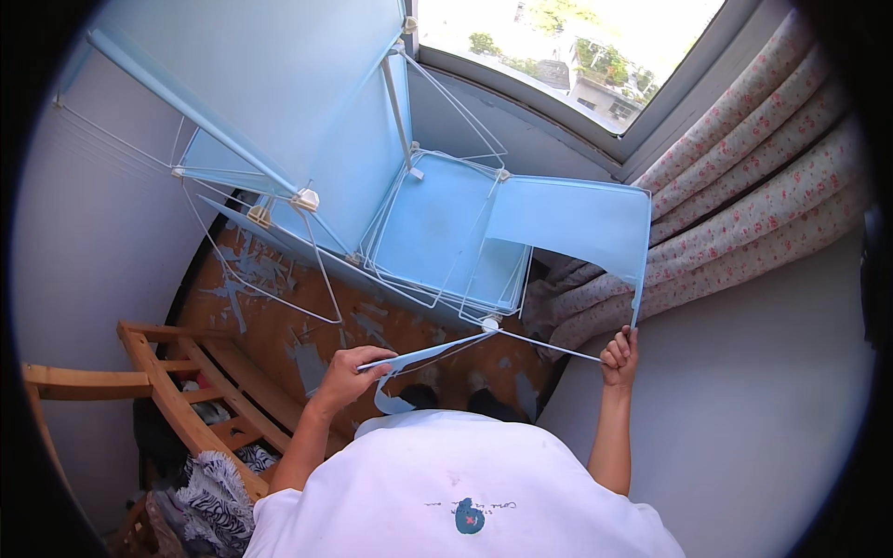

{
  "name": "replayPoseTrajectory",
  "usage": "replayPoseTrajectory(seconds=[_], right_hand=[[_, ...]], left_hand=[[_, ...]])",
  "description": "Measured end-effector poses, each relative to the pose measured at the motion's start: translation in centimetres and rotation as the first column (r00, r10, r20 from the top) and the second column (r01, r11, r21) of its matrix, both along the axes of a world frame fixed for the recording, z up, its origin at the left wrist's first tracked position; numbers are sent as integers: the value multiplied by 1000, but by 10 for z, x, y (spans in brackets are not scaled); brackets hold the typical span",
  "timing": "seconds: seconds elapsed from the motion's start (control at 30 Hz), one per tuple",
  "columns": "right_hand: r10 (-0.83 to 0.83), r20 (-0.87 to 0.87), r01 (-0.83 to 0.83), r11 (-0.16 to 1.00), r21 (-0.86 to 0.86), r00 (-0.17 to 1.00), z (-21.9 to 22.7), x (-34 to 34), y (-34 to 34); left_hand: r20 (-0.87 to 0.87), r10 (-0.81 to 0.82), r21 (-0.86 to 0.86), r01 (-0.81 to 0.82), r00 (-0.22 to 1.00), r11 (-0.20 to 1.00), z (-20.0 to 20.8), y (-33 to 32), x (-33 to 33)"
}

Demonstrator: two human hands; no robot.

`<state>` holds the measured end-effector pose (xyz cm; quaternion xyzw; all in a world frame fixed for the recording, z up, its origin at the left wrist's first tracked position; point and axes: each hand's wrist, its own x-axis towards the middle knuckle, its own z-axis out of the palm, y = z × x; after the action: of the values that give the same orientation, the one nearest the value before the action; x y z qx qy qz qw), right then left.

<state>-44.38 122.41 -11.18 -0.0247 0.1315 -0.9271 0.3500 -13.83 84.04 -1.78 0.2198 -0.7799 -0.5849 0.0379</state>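
Note:
My left hand (350, 374) is closed on the end of a narrow wire-edged strip of torn blue plastic sheet (419, 355); a loose piece hangs below it. My right hand (618, 357) grips the near corner of a white wire frame, where a blue plastic panel (577, 219) covers only the far part and ends in a curved, ragged edge. Between both hands, a white plastic connector (490, 325) joins the wires. Beyond them stands a partly stripped storage rack of blue panels (437, 219), with bare bent wires along its near side.
Blue plastic scraps (246, 274) litter the brown floor (279, 321). At the left is a wooden slatted frame (200, 395), with crumpled patterned fabric (214, 498) beside it. A flowered curtain (744, 177) hangs at the right, near a window (567, 51). Tall blue panels (251, 74) rise at the far left.

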Motion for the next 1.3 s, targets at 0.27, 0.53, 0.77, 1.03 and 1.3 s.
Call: replayPoseTrajectory(seconds=[0.27, 0.53, 0.77, 1.03, 1.3], right_hand=[[192, 167, -183, 981, -70, 967, -41, -59, -37], [332, 221, -262, 920, -292, 917, -72, -75, -84], [339, 246, -253, 912, -323, 908, -82, -43, -142], [149, 183, -232, 740, 632, 972, -124, -7, -161], [512, -335, 444, -103, 890, 791, -155, 13, -180]], left_hand=[[96, 229, -43, -225, 969, 973, 15, 49, 14], [128, 470, -31, -470, 873, 882, 36, 106, 38], [85, 562, -30, -561, 823, 827, 38, 110, 65], [19, 628, -45, -626, 778, 778, 32, 109, 102], [-15, 678, -34, -678, 735, 734, 14, 103, 139]])
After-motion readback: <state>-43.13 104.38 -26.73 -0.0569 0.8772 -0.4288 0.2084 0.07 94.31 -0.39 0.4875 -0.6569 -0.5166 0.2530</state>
